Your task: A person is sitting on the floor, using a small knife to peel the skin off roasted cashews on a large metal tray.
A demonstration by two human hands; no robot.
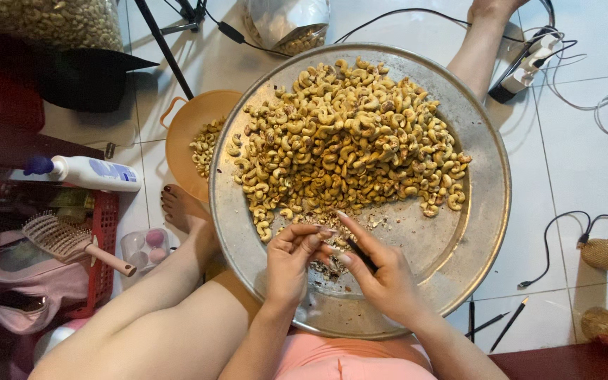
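A large round metal tray (pixel 483 211) rests over my legs, heaped with unpeeled cashew nuts (pixel 350 134). Over the tray's near part, above a scatter of husk bits, my left hand (pixel 291 264) pinches a single cashew (pixel 321 231) between thumb and fingertips. My right hand (pixel 381 271) meets it from the right, gripping a small dark knife (pixel 362 255) whose tip points at the nut. The two hands touch at the fingertips.
An orange bowl (pixel 184 134) with peeled cashews sits left of the tray, partly beneath it. A red basket (pixel 103 239) with a hairbrush and a lotion bottle stands at the left. Cables, a power strip (pixel 522 70) and two pens (pixel 508 324) lie on the white tiles.
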